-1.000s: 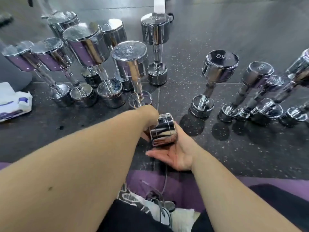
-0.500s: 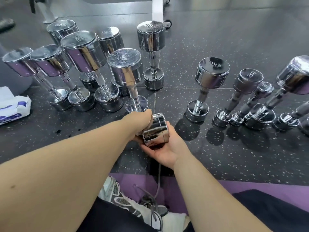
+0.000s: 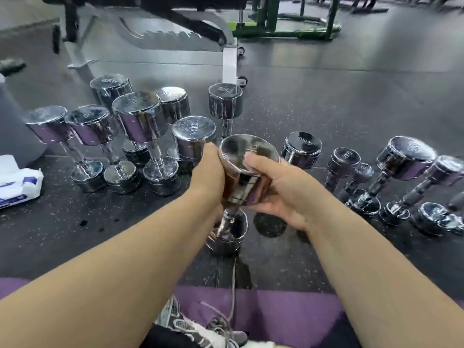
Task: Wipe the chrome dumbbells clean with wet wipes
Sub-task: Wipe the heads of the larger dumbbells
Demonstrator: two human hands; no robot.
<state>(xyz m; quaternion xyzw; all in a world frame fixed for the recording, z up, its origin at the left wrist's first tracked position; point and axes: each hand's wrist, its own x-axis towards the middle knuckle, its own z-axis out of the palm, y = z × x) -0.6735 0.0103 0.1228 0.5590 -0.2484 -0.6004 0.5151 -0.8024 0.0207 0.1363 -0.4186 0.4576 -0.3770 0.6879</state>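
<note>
Gripping the dumbbell [image 3: 241,182] by its upper head, the left hand [image 3: 208,177] and right hand [image 3: 283,189] are curling their fingers [image 3: 258,160] round it. Its lower head is hanging beneath them, near the floor [image 3: 326,101] (contact unclear). Probably heavy, rigid and slick; the handle seems a surer hold.

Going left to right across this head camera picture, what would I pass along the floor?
Pack of wet wipes → cluster of standing dumbbells → left hand → gripped dumbbell → right hand → row of smaller dumbbells.

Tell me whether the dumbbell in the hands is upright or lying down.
Upright, slightly tilted: left hand and right hand grip the dumbbell by its top head; the handle runs down to the lower head.
</note>
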